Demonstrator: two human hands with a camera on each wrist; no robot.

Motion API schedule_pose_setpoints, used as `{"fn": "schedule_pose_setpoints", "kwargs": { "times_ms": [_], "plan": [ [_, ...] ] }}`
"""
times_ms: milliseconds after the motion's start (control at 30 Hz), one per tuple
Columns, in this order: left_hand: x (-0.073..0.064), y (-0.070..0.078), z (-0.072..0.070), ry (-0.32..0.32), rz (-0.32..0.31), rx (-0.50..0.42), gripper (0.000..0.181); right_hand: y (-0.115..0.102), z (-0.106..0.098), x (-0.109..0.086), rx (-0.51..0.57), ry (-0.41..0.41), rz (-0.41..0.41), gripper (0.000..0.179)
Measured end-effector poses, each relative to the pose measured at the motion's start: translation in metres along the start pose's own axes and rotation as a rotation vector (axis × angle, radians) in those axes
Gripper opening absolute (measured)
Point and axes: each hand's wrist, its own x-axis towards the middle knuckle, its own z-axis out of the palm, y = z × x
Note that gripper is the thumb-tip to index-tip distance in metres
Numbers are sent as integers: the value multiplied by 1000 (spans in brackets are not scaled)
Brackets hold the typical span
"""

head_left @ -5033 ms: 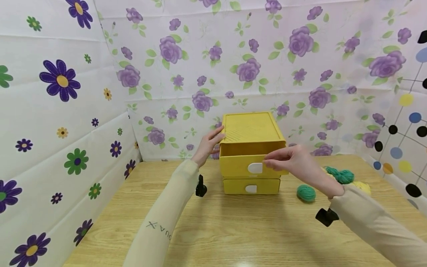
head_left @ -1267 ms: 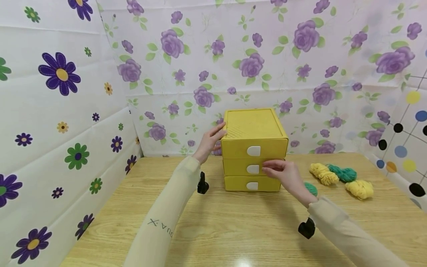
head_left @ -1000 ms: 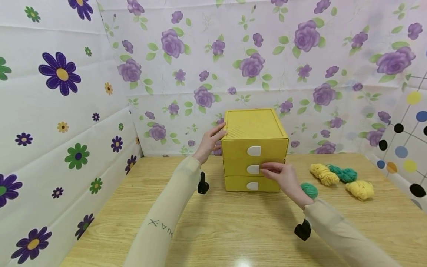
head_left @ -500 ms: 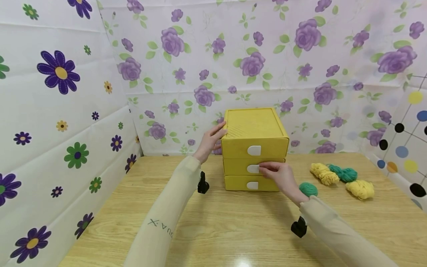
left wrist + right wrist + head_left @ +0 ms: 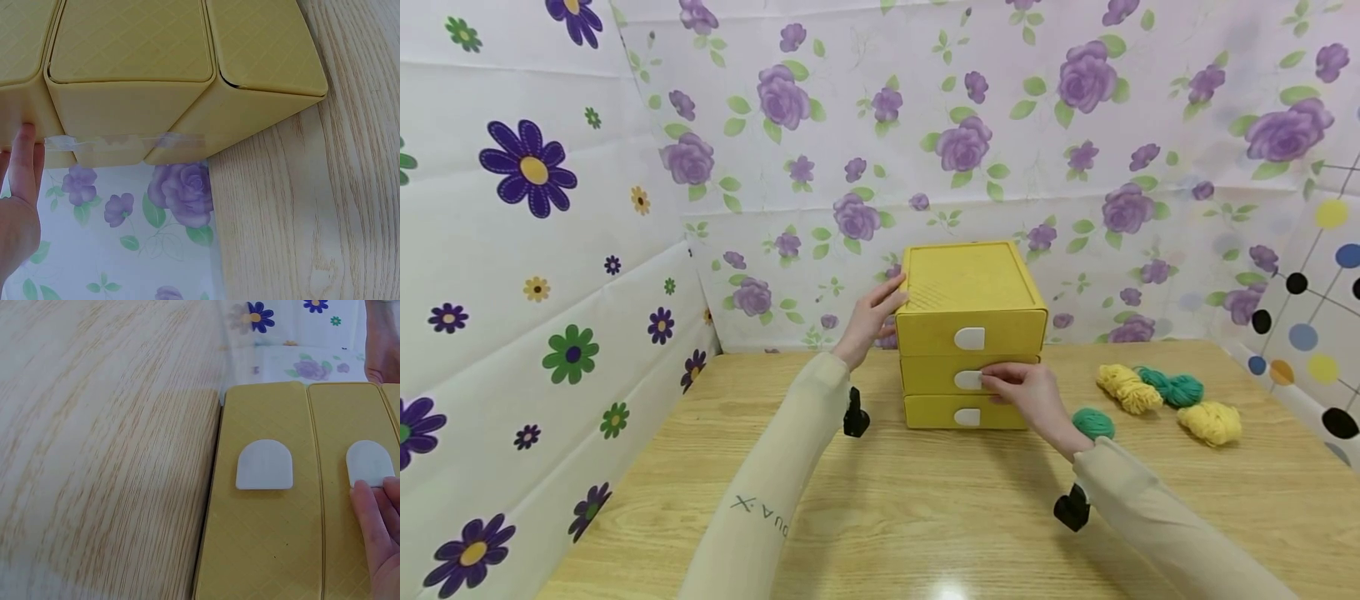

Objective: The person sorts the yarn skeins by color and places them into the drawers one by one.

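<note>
A yellow drawer unit (image 5: 970, 279) of three stacked drawers stands on the table, each drawer front bearing a white tab handle. All three fronts sit flush. My right hand (image 5: 1028, 397) pinches the right edge of the middle drawer's handle (image 5: 967, 380) between fingertips and thumb. In the right wrist view, its fingertips (image 5: 360, 485) meet the straight edge of that tab, beside the bottom drawer's handle (image 5: 264, 465). My left hand (image 5: 867, 322) rests against the unit's upper left side, fingers extended over the top edge. The left wrist view shows one finger (image 5: 24, 164) straight along the side wall.
Right of the unit lie a green yarn ball (image 5: 1093, 423), two yellow yarn skeins (image 5: 1129, 388) and another green skein (image 5: 1180, 389). Floral sheets (image 5: 820, 167) hang behind and at the left. Clear tape (image 5: 112, 142) runs across the unit's side.
The top drawer, pulled out five seconds ago, is now pushed in. My right hand has moved down from it and leftward onto the middle handle. The left hand has stayed at the side.
</note>
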Motion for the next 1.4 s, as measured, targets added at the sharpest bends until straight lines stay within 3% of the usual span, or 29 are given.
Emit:
{"fn": "schedule_pose_setpoints", "kwargs": {
  "times_ms": [367, 633, 767, 1133, 1400],
  "plan": [
    [1, 2, 1, -28, -18, -17, 50, 1, -2, -4, 5, -10, 13, 20],
    [-14, 24, 5, -48, -16, -3, 50, -2, -4, -8, 18, -33, 18, 20],
    [-16, 26, 6, -47, -17, 2, 50, -3, -4, -10, 27, -40, 27, 20],
    [-15, 22, 3, -32, -28, -17, 50, -4, -4, -18, 41, -56, 32, 22],
    [1, -2, -1, -2, -11, -27, 49, -9, -5, -24, 34, -66, 32, 23]
  ]
}}
